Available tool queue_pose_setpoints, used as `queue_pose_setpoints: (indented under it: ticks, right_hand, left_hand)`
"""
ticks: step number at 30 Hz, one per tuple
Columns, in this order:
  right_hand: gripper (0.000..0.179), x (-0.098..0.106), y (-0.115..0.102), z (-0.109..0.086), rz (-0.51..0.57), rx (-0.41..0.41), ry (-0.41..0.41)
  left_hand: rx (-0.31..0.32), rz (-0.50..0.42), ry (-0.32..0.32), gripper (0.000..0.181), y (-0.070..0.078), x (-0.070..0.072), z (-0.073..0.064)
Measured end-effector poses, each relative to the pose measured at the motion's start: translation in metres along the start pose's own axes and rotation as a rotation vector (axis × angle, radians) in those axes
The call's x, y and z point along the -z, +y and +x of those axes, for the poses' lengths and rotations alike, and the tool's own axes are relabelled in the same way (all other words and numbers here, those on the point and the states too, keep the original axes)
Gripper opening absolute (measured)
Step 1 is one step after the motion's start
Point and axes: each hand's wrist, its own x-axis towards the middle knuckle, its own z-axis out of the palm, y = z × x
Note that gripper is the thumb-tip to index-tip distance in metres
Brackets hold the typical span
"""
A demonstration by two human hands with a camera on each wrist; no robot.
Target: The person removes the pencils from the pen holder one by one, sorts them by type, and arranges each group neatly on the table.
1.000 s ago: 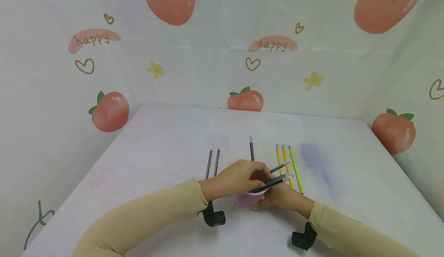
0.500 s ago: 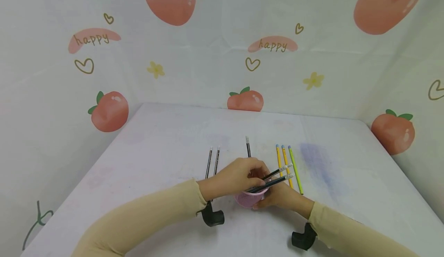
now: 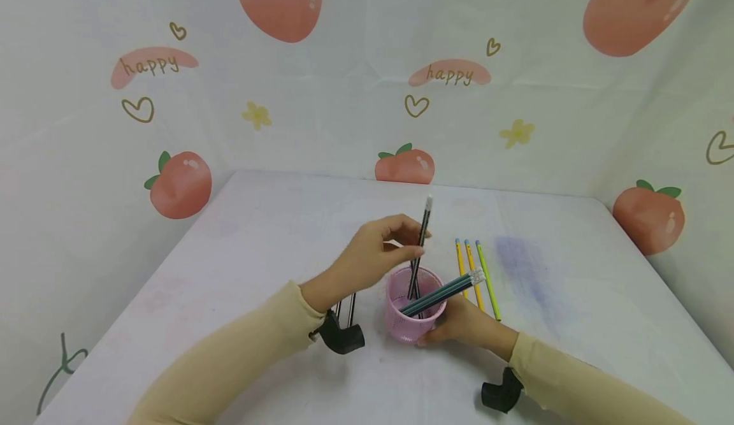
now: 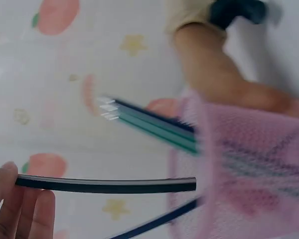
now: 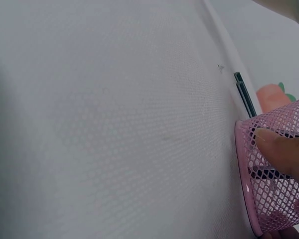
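Note:
My left hand (image 3: 373, 253) is raised over the pink mesh pen cup (image 3: 403, 328), pinching a dark pencil (image 3: 425, 221) between thumb and fingers. This pencil stands steeply, white-tipped end up, its lower end at the cup's mouth in the left wrist view. Another dark pencil (image 4: 154, 217) leans out of the cup beside it. Several dark and green pencils (image 3: 441, 295) slant over the cup's right rim. My right hand (image 3: 473, 325) grips the cup low on its right side, the thumb (image 5: 281, 152) against the mesh in the right wrist view.
Two yellow pencils (image 3: 461, 258) and a lime-green pencil (image 3: 489, 278) lie on the white tabletop (image 3: 275, 234), right of the cup. Two dark pencils (image 3: 352, 309) lie to the left, partly behind my left wrist. Black wrist mounts (image 3: 343, 338) hang under both wrists.
My left hand has risen from low over the cup, lifting a dark pencil upward. The cup's mouth is now uncovered. My right hand keeps its hold on the cup.

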Motion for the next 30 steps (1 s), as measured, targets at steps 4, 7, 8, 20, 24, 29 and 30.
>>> queue_pose_setpoints:
  ticks: [4, 7, 8, 20, 24, 29, 30]
  right_hand:
    - [0.097, -0.001, 0.001, 0.002, 0.036, -0.027, -0.005]
    - [0.098, -0.002, 0.002, 0.002, 0.056, -0.032, -0.004]
    - [0.098, -0.002, 0.002, 0.002, 0.047, -0.025, -0.006]
    - [0.097, -0.001, 0.003, 0.001, 0.048, 0.011, -0.013]
    - [0.098, -0.002, 0.003, 0.002, 0.07, -0.004, -0.012]
    - [0.098, -0.002, 0.003, 0.002, 0.074, -0.022, -0.012]
    - [0.098, -0.002, 0.003, 0.002, 0.07, -0.02, -0.012]
  left_hand:
    - [-0.096, -0.119, 0.134, 0.021, 0.014, 0.023, 0.005]
    - [-0.145, -0.191, 0.218, 0.024, 0.022, 0.042, 0.007]
    - [-0.153, -0.208, 0.241, 0.026, 0.024, 0.048, 0.007]
    - [0.003, -0.135, 0.359, 0.058, 0.002, 0.104, 0.0]
    - [0.135, -0.086, 0.33, 0.07, -0.016, 0.113, -0.003]
    - [0.299, -0.041, 0.278, 0.08, -0.042, 0.119, -0.005]
    - [0.323, -0.034, 0.266, 0.081, -0.048, 0.12, -0.006]
